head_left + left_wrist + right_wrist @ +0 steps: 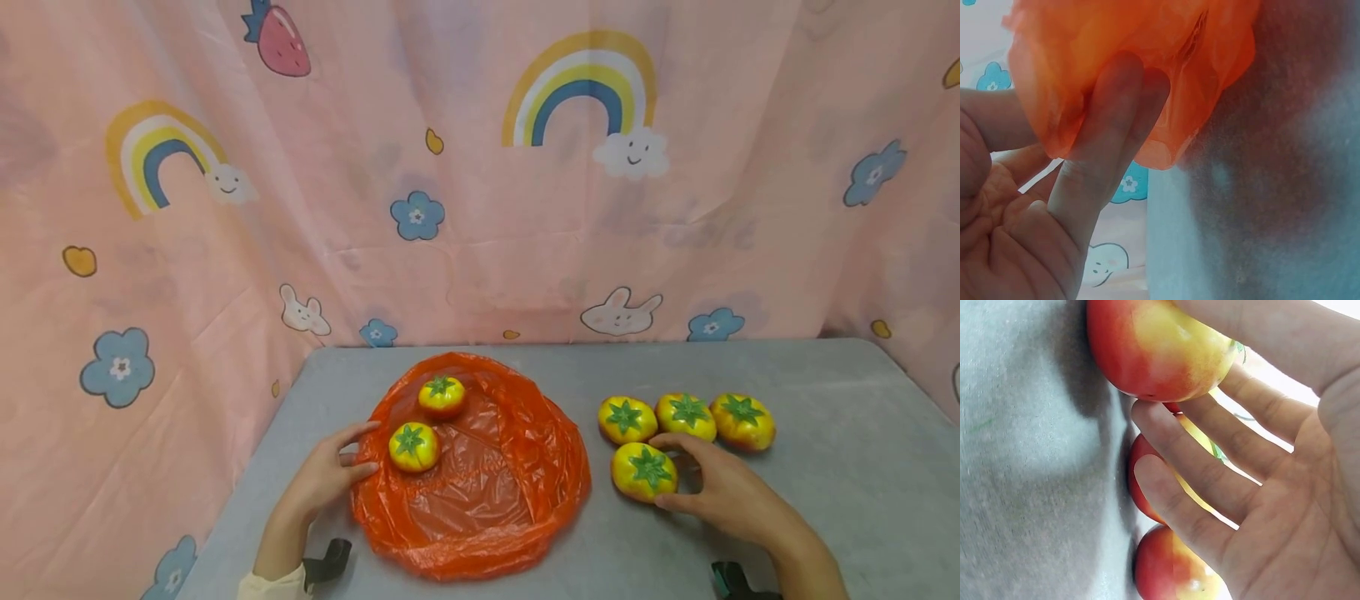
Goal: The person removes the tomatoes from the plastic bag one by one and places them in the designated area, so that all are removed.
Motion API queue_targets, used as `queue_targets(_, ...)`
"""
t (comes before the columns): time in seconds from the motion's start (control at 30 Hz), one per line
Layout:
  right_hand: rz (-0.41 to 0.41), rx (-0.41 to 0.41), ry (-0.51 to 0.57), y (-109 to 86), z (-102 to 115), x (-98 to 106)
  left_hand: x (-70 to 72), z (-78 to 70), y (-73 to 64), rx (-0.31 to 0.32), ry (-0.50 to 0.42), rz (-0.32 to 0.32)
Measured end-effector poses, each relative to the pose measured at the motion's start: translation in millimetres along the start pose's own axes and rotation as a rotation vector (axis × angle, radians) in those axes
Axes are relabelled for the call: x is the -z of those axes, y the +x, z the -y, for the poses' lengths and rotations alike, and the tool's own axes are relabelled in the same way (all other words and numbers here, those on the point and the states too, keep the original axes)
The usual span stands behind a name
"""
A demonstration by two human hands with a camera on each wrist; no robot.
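A red plastic bag (480, 492) lies spread open, with two yellow-red tomatoes (414, 447) with green star-shaped leaf tops inside it, towards its left. My left hand (326, 471) is at the bag's left rim. In the left wrist view, fingers (1107, 119) and thumb pinch the thin film between them. To the right of the bag, my right hand (723, 487) grips a similar tomato (643, 473) between thumb and fingers. Its red underside shows in the right wrist view, with the other fingers (1197, 450) stretched out below it.
Behind the gripped tomato, three more tomatoes (686, 417) stand in a row on the grey table (840, 467). A pink patterned curtain (480, 275) hangs along the table's back edge and left side.
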State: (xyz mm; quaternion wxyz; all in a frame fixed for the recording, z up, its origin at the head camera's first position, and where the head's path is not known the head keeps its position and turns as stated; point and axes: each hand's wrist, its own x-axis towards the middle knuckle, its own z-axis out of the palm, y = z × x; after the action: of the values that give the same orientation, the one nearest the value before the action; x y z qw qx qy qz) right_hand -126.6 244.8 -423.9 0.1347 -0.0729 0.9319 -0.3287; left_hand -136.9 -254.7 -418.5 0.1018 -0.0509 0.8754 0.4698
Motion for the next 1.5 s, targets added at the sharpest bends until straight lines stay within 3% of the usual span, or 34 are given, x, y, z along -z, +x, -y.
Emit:
queue_targets(0.37, -0.003, 0.007, 0.019, -2.8, 0, 1, -0.4, 1.5, -0.8, 0.005, -0.026, 0.004)
queue_targets(0.6, -0.072, 0.056, -0.005, -8.1, 11, 6, 0.5, 1.0, -0.7, 0.004, -0.025, 0.012)
queue_targets(0.77, -0.096, 0.049, -0.015, -7.0, 35, 12, 1.4, 1.1, -0.5, 0.017, 0.002, 0.008)
queue_targets(0.93, -0.097, 0.139, 0.028, -0.9, 64, 12, -0.4, 1.9, 1.6, 0.034, 0.003, -0.002)
queue_targets(1.13, -0.059, 0.221, 0.064, 15.6, 96, 0, -2.0, 1.3, 1.7, 0.043, -0.002, -0.006)
queue_targets(1.3, 0.011, 0.218, 0.107, 30.7, 121, -13, -2.5, 0.9, 1.5, 0.02, -0.033, -0.001)
queue_targets(1.5, 0.049, 0.267, 0.031, 50.5, 147, -28, -1.7, 0.8, 0.6, -0.019, -0.055, 0.014)
